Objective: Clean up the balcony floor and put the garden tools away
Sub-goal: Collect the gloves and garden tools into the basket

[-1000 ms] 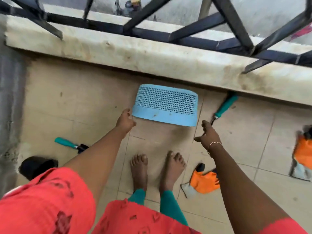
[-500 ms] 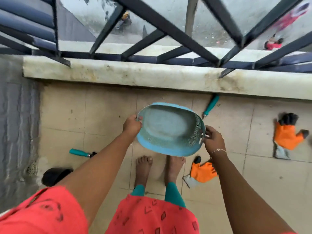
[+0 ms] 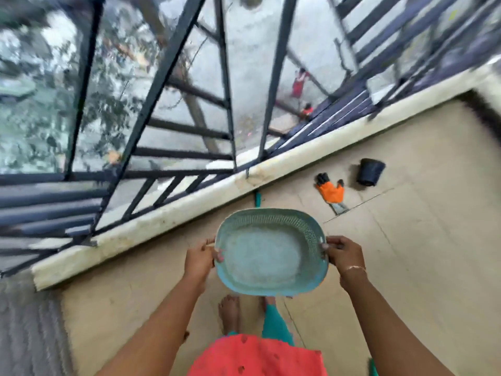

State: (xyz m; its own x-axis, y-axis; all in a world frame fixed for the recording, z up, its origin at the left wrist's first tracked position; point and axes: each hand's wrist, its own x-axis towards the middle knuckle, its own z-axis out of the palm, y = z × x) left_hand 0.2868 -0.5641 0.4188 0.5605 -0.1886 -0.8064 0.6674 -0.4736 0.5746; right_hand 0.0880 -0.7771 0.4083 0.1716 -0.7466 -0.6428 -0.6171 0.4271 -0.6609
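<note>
Empty teal basket [image 3: 271,256] held mouth-up above the balcony floor [image 3: 420,267]
Left hand [image 3: 199,263] and right hand [image 3: 344,253] grip opposite rims, fingers curled round; gathering looks barely begun; next probably needs one hand freed for the orange glove [image 3: 332,192], black pot [image 3: 370,172], teal-handled tool [image 3: 258,198].

Blue basket [image 3: 264,256] upright between both gripping hands [image 3: 199,260].

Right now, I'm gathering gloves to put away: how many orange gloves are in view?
1. The orange glove lies on the floor, left of the black pot. Another could be hidden behind the basket.
</note>
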